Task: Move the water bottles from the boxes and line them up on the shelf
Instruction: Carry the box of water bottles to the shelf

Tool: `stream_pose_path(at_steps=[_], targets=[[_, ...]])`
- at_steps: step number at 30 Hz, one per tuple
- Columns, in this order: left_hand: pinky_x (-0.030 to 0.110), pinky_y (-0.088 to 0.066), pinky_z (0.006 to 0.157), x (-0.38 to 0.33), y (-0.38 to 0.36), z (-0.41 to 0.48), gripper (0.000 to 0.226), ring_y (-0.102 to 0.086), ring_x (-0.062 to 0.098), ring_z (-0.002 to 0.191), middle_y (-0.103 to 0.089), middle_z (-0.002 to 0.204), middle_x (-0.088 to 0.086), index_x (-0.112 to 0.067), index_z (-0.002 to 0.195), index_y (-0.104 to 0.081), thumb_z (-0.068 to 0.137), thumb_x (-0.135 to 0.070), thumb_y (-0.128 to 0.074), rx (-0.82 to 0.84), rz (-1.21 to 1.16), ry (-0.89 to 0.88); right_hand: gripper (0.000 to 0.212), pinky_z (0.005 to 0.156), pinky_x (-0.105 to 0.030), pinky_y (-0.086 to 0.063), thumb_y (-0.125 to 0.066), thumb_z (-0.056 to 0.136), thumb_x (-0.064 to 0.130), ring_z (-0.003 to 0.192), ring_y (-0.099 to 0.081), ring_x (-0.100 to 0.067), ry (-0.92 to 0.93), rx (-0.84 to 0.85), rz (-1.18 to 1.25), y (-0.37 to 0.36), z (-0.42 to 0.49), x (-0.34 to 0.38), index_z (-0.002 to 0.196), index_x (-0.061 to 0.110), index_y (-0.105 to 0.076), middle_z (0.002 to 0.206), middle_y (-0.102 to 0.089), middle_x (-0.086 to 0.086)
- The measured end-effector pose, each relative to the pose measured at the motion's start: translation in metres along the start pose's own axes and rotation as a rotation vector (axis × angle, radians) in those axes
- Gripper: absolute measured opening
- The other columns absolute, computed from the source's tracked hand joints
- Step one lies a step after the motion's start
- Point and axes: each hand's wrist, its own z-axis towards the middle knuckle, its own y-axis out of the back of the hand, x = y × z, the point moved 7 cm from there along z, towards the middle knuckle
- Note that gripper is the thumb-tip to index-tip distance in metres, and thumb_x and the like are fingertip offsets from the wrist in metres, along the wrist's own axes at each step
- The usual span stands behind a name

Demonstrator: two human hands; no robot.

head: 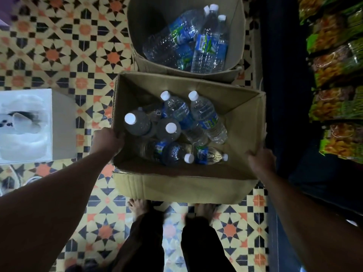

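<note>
A near cardboard box (pixel 241 107) holds several clear water bottles (pixel 206 116) with white caps and blue labels, some upright, some lying. My left hand (pixel 107 141) grips the box's left wall, fingers curled over the rim. My right hand (pixel 261 160) grips the right wall near its front corner. Beyond it stands a second cardboard box (pixel 235 36) with several more bottles (pixel 208 46) lying slanted inside.
Patterned tiled floor all around. A white box-like object (pixel 33 126) stands on the floor at the left. At the right, a dark shelf unit (pixel 284 95) carries rows of green and orange snack packets (pixel 337 103). My bare feet (pixel 137 208) stand just behind the near box.
</note>
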Motion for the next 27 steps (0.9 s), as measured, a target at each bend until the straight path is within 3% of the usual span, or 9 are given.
stream_pose_path(at_steps=[4, 8, 10, 14, 17, 21, 24, 27], targets=[[0.038, -0.052, 0.066, -0.006, 0.004, -0.005, 0.040, -0.059, 0.032, 0.072, -0.063, 0.081, 0.019, 0.011, 0.091, -0.063, 0.098, -0.028, -0.056, -0.012, 0.056, -0.017, 0.044, 0.088, -0.047, -0.050, -0.056, 0.098, 0.029, 0.112, -0.058, -0.045, 0.024, -0.035, -0.018, 0.004, -0.005, 0.002, 0.121, -0.008, -0.059, 0.119, -0.059, -0.032], [0.026, -0.037, 0.049, -0.013, 0.010, -0.006, 0.042, -0.047, 0.016, 0.059, -0.050, 0.064, 0.006, 0.008, 0.093, -0.064, 0.101, -0.030, -0.048, 0.095, 0.188, -0.042, 0.052, 0.081, -0.046, -0.056, -0.056, 0.096, 0.044, 0.098, -0.066, -0.042, 0.002, -0.078, 0.026, 0.006, -0.008, 0.001, 0.110, -0.005, -0.067, 0.105, -0.066, -0.031], [0.026, -0.038, 0.055, -0.016, 0.012, -0.005, 0.044, -0.046, 0.015, 0.061, -0.046, 0.062, 0.003, 0.006, 0.099, -0.065, 0.104, -0.031, -0.043, 0.142, 0.228, -0.067, 0.050, 0.078, -0.048, -0.058, -0.061, 0.093, 0.043, 0.092, -0.068, -0.041, -0.023, -0.101, 0.058, 0.009, -0.007, 0.001, 0.105, -0.005, -0.069, 0.100, -0.068, -0.030], [0.030, -0.044, 0.065, -0.018, 0.013, -0.005, 0.036, -0.054, 0.022, 0.075, -0.048, 0.065, 0.003, 0.004, 0.105, -0.066, 0.102, -0.025, -0.045, 0.139, 0.252, -0.109, 0.042, 0.077, -0.045, -0.058, -0.064, 0.093, 0.034, 0.091, -0.067, -0.041, -0.049, -0.083, 0.030, 0.012, -0.006, 0.004, 0.106, -0.007, -0.067, 0.106, -0.065, -0.031], [0.023, -0.043, 0.054, -0.012, 0.012, 0.000, 0.031, -0.053, 0.019, 0.070, -0.048, 0.065, 0.001, 0.004, 0.106, -0.067, 0.100, -0.020, -0.050, 0.138, 0.220, -0.098, 0.042, 0.079, -0.047, -0.057, -0.062, 0.094, 0.033, 0.094, -0.066, -0.042, -0.035, -0.090, 0.029, 0.013, -0.005, 0.006, 0.108, -0.006, -0.067, 0.108, -0.064, -0.031], [0.022, -0.043, 0.051, -0.011, 0.015, 0.007, 0.027, -0.058, 0.019, 0.070, -0.057, 0.073, 0.007, 0.004, 0.106, -0.067, 0.099, -0.018, -0.052, 0.173, 0.165, -0.087, 0.039, 0.078, -0.045, -0.057, -0.063, 0.094, 0.027, 0.095, -0.067, -0.043, -0.011, -0.101, 0.053, 0.018, -0.004, 0.012, 0.111, -0.007, -0.065, 0.106, -0.065, -0.032], [0.019, -0.036, 0.044, -0.011, 0.019, 0.010, 0.026, -0.051, 0.014, 0.060, -0.053, 0.068, 0.006, 0.006, 0.101, -0.065, 0.097, -0.018, -0.054, 0.180, 0.157, -0.049, 0.037, 0.078, -0.047, -0.059, -0.064, 0.093, 0.026, 0.094, -0.068, -0.041, -0.001, -0.092, 0.060, 0.023, -0.006, 0.015, 0.113, -0.005, -0.064, 0.106, -0.066, -0.029], [0.021, -0.039, 0.043, -0.008, 0.021, 0.011, 0.022, -0.054, 0.016, 0.060, -0.056, 0.070, 0.008, 0.007, 0.100, -0.065, 0.095, -0.014, -0.058, 0.198, 0.166, -0.038, 0.034, 0.075, -0.042, -0.056, -0.063, 0.093, 0.024, 0.094, -0.067, -0.039, -0.037, -0.070, 0.054, 0.025, -0.011, 0.013, 0.113, -0.004, -0.063, 0.108, -0.065, -0.025]])
